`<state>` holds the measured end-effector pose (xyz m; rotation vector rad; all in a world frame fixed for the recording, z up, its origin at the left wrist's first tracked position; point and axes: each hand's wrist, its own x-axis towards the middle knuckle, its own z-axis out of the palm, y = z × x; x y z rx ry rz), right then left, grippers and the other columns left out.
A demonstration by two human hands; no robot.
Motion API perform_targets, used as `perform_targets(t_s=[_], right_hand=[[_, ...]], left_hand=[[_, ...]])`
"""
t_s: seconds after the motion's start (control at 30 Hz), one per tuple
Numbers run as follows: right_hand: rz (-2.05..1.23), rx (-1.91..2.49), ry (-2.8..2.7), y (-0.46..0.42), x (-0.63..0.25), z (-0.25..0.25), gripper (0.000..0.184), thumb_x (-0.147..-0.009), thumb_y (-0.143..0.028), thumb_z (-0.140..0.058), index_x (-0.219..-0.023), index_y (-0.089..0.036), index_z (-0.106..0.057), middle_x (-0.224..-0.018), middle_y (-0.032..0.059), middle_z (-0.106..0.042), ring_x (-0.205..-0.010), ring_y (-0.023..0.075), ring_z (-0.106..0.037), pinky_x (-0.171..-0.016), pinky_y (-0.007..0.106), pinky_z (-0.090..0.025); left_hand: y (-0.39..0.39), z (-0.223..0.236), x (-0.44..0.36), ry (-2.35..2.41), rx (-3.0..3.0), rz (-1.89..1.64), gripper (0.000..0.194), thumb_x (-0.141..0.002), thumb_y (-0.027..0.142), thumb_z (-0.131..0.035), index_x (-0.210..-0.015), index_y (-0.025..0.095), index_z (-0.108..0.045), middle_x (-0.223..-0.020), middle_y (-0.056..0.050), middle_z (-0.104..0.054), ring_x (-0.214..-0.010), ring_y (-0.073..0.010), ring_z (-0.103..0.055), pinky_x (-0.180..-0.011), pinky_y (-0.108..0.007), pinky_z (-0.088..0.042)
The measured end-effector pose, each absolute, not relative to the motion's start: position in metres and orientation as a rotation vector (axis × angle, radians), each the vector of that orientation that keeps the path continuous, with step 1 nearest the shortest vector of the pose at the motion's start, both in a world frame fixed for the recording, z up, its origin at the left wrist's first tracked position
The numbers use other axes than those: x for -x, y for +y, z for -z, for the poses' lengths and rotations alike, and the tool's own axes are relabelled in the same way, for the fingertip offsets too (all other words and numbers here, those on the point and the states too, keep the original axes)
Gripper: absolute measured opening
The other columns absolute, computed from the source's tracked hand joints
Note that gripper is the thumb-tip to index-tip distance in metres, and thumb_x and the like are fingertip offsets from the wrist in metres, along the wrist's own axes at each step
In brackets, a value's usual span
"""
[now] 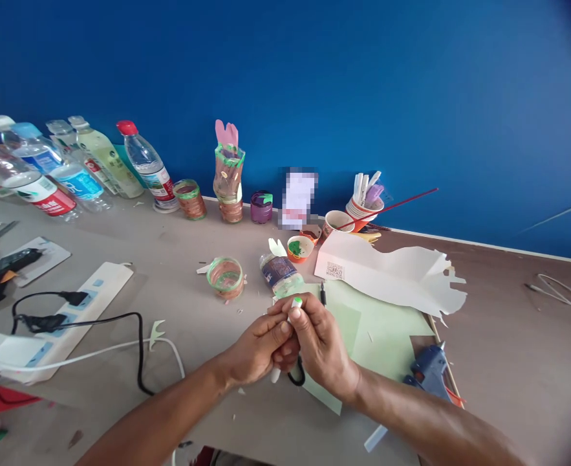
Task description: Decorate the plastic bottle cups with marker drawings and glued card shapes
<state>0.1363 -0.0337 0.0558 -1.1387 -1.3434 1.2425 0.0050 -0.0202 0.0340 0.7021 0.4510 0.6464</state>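
Observation:
My left hand (258,349) and my right hand (324,346) meet over the front of the table, fingers closed round a white marker pen with a green end (297,302). Its white lower end pokes out beneath the fingers; the middle is hidden. Just beyond them lies a cut bottle piece with a dark label (280,275), a pale paper shape against its top. To its left stands a short round cup painted brown and green (225,278). Pale green paper sheets (382,323) lie under and right of my right hand, with a black pen (323,294) at their edge.
Plastic bottles (149,168) and painted bottle pieces (229,184) line the blue wall. Paper cups (338,223), one with markers, stand behind torn white paper (392,268). A blue glue gun (430,372) lies right; a power strip (81,317) with cables lies left.

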Motion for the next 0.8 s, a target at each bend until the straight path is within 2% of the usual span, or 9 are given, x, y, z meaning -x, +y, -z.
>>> perform_targets(t_s=[0.2, 0.5, 0.6, 0.67, 0.73, 0.8], right_hand=[[-1.201, 1.178, -1.38, -0.032, -0.137, -0.056, 0.033, -0.099, -0.051, -0.04, -0.09, -0.023, -0.056, -0.079, 0.0035, -0.068, -0.061, 0.015, -0.063, -0.058, 0.027, -0.053], [-1.187, 1.236, -1.327, -0.021, -0.131, -0.055, 0.037, -0.097, -0.052, -0.045, -0.086, -0.02, -0.058, -0.079, 0.0028, -0.067, -0.067, 0.0154, -0.062, -0.066, 0.028, -0.052], [-1.097, 1.252, -1.208, -0.002, -0.143, -0.071, 0.041, -0.096, -0.052, -0.045, -0.074, -0.021, -0.057, -0.061, 0.0001, -0.061, -0.055, 0.0139, -0.056, -0.058, 0.028, -0.05], [-0.982, 1.193, -1.006, 0.016, -0.164, -0.092, 0.042, -0.096, -0.051, -0.043, -0.068, -0.022, -0.054, -0.05, -0.0027, -0.053, -0.05, 0.014, -0.055, -0.059, 0.029, -0.051], [-0.882, 1.124, -0.915, 0.029, -0.19, -0.114, 0.039, -0.097, -0.052, -0.039, -0.074, -0.024, -0.053, -0.054, -0.0045, -0.052, -0.056, 0.0139, -0.057, -0.067, 0.031, -0.053], [-0.869, 1.051, -0.94, 0.034, -0.214, -0.126, 0.028, -0.092, -0.047, -0.051, -0.078, -0.024, -0.059, -0.067, -0.0013, -0.061, -0.068, 0.0158, -0.063, -0.078, 0.035, -0.054]], left_hand=[[-0.022, -0.038, -0.01, 0.452, -0.63, -0.648, 0.051, -0.077, 0.058, -0.071, -0.065, 0.019, -0.041, -0.053, 0.009, -0.027, -0.045, -0.0041, -0.019, -0.043, -0.018, -0.019], [-0.012, -0.041, -0.01, 0.451, -0.528, -0.66, 0.048, -0.075, 0.053, -0.076, -0.069, 0.019, -0.042, -0.053, 0.011, -0.03, -0.043, -0.0027, -0.015, -0.042, -0.016, -0.019], [-0.02, -0.032, -0.005, 0.4, -0.574, -0.539, 0.045, -0.078, 0.056, -0.071, -0.072, 0.018, -0.048, -0.052, 0.01, -0.03, -0.042, -0.0029, -0.017, -0.042, -0.018, -0.021], [-0.027, -0.025, -0.003, 0.368, -0.652, -0.349, 0.043, -0.081, 0.056, -0.068, -0.077, 0.016, -0.053, -0.053, 0.01, -0.031, -0.042, -0.0028, -0.019, -0.043, -0.019, -0.021], [-0.03, -0.018, -0.002, 0.36, -0.699, -0.31, 0.041, -0.083, 0.054, -0.067, -0.081, 0.015, -0.057, -0.055, 0.008, -0.037, -0.043, -0.0035, -0.026, -0.046, -0.02, -0.028], [-0.028, -0.015, -0.002, 0.36, -0.651, -0.471, 0.038, -0.082, 0.051, -0.07, -0.085, 0.015, -0.061, -0.059, 0.005, -0.045, -0.045, -0.0042, -0.035, -0.05, -0.022, -0.035]])
